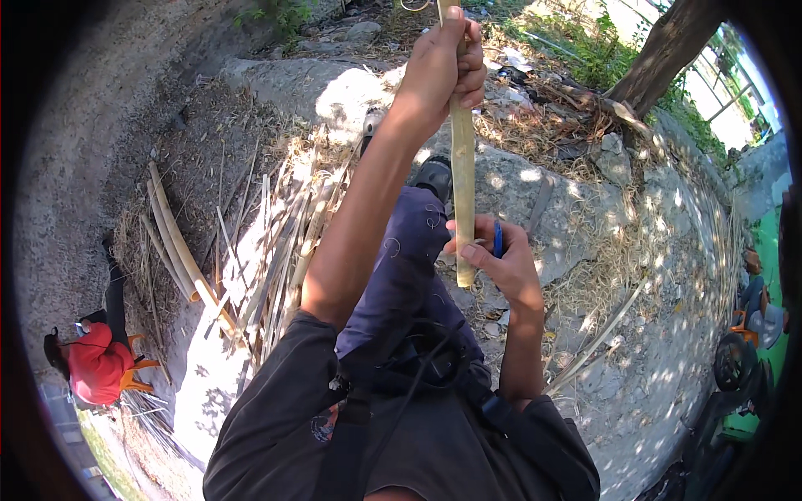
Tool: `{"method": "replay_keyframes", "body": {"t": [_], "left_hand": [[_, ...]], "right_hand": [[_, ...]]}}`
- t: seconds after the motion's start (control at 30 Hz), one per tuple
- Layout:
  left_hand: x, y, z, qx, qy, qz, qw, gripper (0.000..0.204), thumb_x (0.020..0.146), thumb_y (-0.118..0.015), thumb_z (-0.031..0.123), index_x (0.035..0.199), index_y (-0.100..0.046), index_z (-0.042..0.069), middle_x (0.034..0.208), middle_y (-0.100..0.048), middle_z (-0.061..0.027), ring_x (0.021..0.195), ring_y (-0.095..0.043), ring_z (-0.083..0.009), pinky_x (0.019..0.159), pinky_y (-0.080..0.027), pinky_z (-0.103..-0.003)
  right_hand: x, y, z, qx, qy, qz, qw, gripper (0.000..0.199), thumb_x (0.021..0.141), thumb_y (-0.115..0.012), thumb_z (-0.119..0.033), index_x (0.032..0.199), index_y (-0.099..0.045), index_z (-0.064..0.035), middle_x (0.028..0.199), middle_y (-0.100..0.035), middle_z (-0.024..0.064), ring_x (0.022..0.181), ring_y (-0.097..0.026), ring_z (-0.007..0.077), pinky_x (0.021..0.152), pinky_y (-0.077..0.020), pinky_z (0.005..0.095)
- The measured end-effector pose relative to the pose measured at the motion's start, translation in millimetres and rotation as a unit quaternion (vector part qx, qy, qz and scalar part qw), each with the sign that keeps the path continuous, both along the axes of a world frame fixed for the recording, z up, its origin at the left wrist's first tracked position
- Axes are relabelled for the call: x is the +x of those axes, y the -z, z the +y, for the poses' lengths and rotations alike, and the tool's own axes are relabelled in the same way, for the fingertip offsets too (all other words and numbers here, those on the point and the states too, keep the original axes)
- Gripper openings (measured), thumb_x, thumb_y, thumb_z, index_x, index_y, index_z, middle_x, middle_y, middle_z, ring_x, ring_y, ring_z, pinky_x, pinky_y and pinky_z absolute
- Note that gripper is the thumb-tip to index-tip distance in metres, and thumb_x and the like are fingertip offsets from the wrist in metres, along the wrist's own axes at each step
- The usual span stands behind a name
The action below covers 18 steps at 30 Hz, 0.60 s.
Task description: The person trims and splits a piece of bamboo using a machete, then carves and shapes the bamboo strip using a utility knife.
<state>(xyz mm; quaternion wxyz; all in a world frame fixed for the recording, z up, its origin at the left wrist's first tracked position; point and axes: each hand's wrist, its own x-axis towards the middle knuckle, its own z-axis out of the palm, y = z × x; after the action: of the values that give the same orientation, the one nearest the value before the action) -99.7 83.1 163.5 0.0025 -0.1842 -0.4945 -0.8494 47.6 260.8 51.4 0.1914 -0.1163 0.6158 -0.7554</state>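
Observation:
A long, flat, pale yellow-green bamboo strip (463,167) runs upright in front of me, its top end leaving the picture. My left hand (447,67) is closed around its upper part, arm stretched far forward. Close to the strip's lower end, my right hand (499,255) has its thumb and fingers closed on it. A small blue object (498,240), perhaps a tool handle, shows between the fingers of that hand; the rest of it is hidden. Thin curled shavings (392,246) cling to my dark trousers (401,250).
Split bamboo strips (280,259) lie piled on my left beside thicker bamboo poles (180,238). A person in red (98,361) sits on an orange stool at the far left. A tree trunk (672,50) leans at the upper right. Shavings litter the stone ground; motorbikes (735,363) stand far right.

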Motion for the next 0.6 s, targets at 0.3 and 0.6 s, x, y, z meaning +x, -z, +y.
{"method": "replay_keyframes", "body": {"t": [0.3, 0.6], "left_hand": [[104.4, 74.2, -7.0, -0.505, -0.157, 0.320, 0.786, 0.047, 0.099, -0.067, 0.041, 0.134, -0.064, 0.009, 0.132, -0.065, -0.0155, 0.134, -0.056, -0.0318, 0.114, -0.042, -0.046], [52.8, 190.4, -163.9, -0.757, -0.276, 0.210, 0.554, 0.051, 0.108, -0.047, 0.043, 0.153, -0.051, 0.019, 0.169, -0.029, -0.0098, 0.154, -0.031, -0.0356, 0.121, -0.026, -0.063]], "right_hand": [[22.7, 32.6, 85.8, 0.048, 0.257, 0.095, 0.961, 0.027, 0.095, -0.075, -0.019, 0.109, -0.074, 0.0043, 0.078, -0.071, 0.0056, 0.074, -0.066, 0.0121, 0.070, -0.0489, 0.0267], [50.3, 48.8, 125.0, 0.110, 0.330, 0.114, 0.931, 0.033, 0.093, -0.077, -0.026, 0.108, -0.073, 0.0037, 0.079, -0.069, 0.0060, 0.074, -0.064, 0.0134, 0.074, -0.0466, 0.0276]]}}
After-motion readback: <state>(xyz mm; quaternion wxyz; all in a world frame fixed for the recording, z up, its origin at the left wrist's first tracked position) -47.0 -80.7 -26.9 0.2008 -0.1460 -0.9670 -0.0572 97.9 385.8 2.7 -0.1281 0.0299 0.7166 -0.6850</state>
